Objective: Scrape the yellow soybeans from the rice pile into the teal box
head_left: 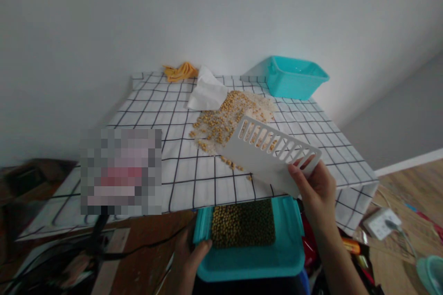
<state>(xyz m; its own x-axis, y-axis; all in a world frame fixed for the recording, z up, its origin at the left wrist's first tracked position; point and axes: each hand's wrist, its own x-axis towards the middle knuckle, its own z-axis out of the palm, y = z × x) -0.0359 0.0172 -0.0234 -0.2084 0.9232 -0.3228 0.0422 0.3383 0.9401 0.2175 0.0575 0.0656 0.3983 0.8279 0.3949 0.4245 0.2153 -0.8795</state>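
Two hands are working at the checked-cloth bench [180, 179]. The right hand [313, 189] is gripping the white slotted plastic board [266, 156] by its near corner, tilting it beside the scattered yellow soybeans [221, 122]. The left hand [190, 258] is clasping the teal plastic tray [249, 262] of beans below the edge.

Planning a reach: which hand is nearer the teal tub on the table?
Right. The right hand holds a slotted scoop at the near table edge, in front of the teal tub; the left hand grips the bean tray lower, leftward.
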